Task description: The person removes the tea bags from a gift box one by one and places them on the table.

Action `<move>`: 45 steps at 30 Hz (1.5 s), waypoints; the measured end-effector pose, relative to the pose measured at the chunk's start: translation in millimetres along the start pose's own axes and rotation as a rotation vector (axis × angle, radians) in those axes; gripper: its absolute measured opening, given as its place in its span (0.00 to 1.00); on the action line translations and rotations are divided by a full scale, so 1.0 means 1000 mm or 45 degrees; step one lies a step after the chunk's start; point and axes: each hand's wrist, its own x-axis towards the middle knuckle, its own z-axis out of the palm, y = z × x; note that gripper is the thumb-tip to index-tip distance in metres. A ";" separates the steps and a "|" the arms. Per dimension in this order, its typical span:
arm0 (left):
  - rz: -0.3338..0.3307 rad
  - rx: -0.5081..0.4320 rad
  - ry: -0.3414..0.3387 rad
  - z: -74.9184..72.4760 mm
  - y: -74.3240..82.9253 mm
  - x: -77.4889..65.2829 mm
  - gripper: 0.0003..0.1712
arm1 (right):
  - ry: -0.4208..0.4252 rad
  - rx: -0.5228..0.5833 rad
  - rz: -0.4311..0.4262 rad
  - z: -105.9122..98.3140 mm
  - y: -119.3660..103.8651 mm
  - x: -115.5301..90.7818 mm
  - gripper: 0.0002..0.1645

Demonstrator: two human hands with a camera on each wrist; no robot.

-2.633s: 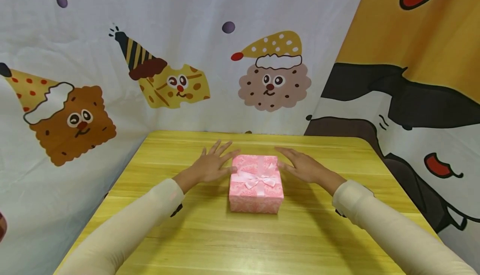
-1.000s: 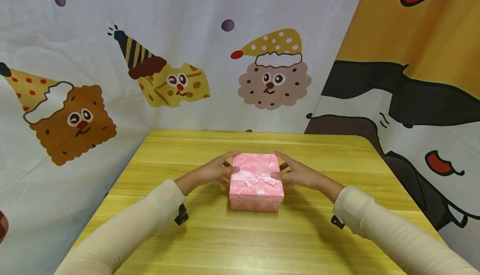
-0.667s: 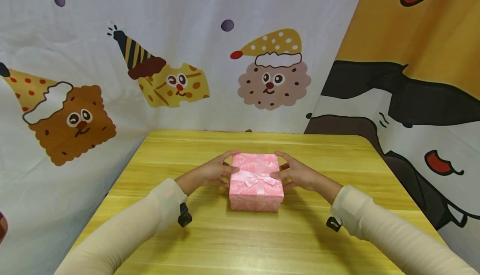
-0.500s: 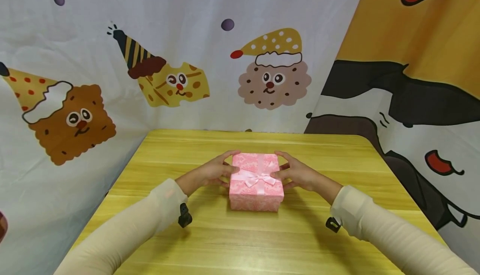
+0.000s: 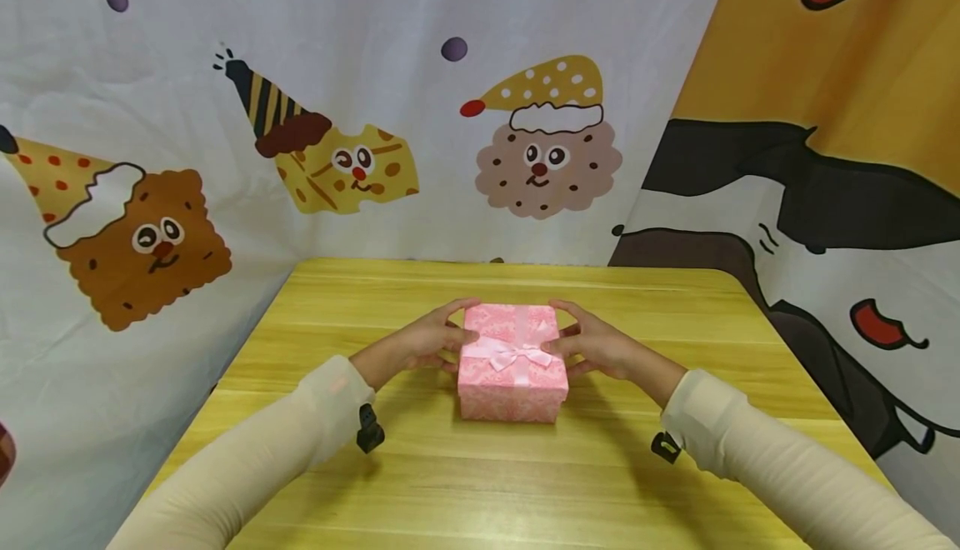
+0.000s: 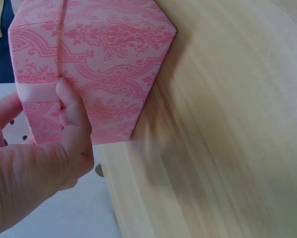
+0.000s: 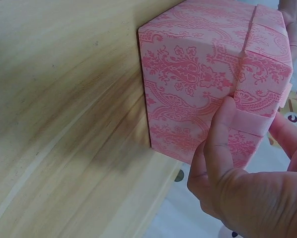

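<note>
A pink patterned gift box (image 5: 512, 404) stands on the table, its lid (image 5: 517, 323) tied with a pale pink bow (image 5: 517, 357). From the left side my left hand (image 5: 420, 344) grips the lid, thumb on top and other fingers along the side. My right hand (image 5: 606, 350) grips the opposite side of the lid in the same way. Both wrist views show a fingertip at the lid's lower edge, beside the ribbon band (image 6: 38, 92). The box body (image 7: 181, 99) rests on the wood. The inside of the box is hidden.
The box stands on a yellow wood-grain table (image 5: 420, 483). Behind the table hangs a white cloth (image 5: 375, 33) printed with cartoon snacks in party hats. A black wrist strap (image 5: 369, 429) hangs from the left cuff, and another strap (image 5: 665, 447) from the right.
Both hands came in from spread fingers beside the box to a grip on the lid. In the last half second the lid and the hands have risen very slightly; the body has stayed put.
</note>
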 end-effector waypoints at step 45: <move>0.085 -0.010 -0.036 -0.015 0.049 -0.012 0.39 | 0.017 -0.002 -0.034 -0.012 -0.050 -0.007 0.57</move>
